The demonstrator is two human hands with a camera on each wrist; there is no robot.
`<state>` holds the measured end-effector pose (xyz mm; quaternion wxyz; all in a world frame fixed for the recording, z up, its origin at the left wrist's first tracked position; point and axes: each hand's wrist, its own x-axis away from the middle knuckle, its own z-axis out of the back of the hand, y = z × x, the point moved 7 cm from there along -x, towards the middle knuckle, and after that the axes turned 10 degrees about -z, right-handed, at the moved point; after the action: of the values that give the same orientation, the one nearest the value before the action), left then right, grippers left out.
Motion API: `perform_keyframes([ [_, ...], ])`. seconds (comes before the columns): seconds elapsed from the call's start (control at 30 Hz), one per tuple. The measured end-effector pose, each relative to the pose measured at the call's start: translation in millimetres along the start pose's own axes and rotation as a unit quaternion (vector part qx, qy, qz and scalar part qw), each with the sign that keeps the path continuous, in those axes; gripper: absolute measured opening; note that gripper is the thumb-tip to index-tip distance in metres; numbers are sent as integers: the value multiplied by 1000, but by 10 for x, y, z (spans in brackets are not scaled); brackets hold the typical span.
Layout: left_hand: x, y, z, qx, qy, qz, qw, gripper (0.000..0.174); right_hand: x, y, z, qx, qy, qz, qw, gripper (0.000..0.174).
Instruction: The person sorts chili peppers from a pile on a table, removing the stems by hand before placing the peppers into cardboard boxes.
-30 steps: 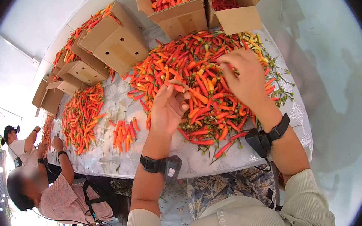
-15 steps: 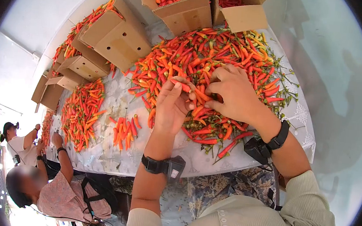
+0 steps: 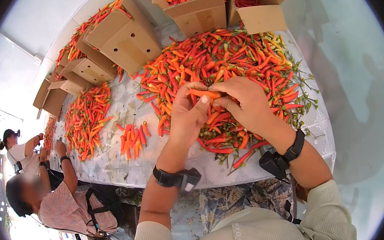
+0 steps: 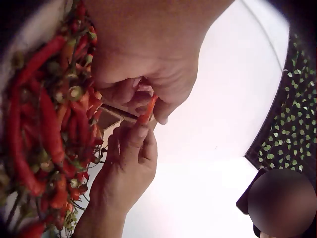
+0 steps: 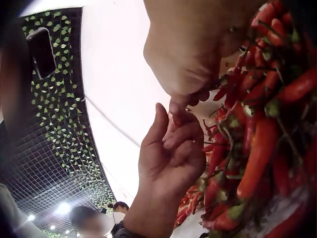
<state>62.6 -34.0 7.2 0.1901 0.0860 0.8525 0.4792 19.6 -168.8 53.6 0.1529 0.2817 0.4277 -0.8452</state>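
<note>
My left hand [image 3: 188, 119] grips an orange-red chili pepper [image 3: 205, 93] between thumb and fingers, above the front of a large heap of red and orange peppers [image 3: 198, 52]. At the pepper's right end, my right hand [image 3: 250, 107] pinches with thumb and forefinger. The left wrist view has the pepper [image 4: 148, 110] between my left hand [image 4: 148, 59] above and my right hand [image 4: 126, 171] below. In the right wrist view, the fingertips of my right hand [image 5: 190, 54] meet those of my left hand [image 5: 171, 153]; they mostly cover the pepper.
A small pepper pile [image 3: 132, 140] lies left of my hands, with a larger pile [image 3: 87, 120] beyond it. Cardboard boxes of peppers, one [image 3: 128, 41] at the left and another [image 3: 201, 18] behind, line the table [image 3: 159, 179]. Two people sit at the left.
My right hand has come down from the heap to the left hand. The left hand has shifted slightly right, and both now hold one pepper between them.
</note>
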Motion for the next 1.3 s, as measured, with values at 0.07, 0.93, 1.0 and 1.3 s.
perform_keyframes([
  [0.07,-3,-20,31,-8,4,-16,1000,20,21,21,-51,-10,3,-13,1000,21],
  [0.93,11,-128,62,36,-43,84,995,22,34,-168,-38,8,-33,81,996,10],
  [1.0,13,-146,56,64,-47,103,991,22,44,-145,-50,-12,-29,80,996,10],
  [1.3,-92,-5,157,68,23,30,997,17,-13,60,247,-39,122,-31,991,7],
])
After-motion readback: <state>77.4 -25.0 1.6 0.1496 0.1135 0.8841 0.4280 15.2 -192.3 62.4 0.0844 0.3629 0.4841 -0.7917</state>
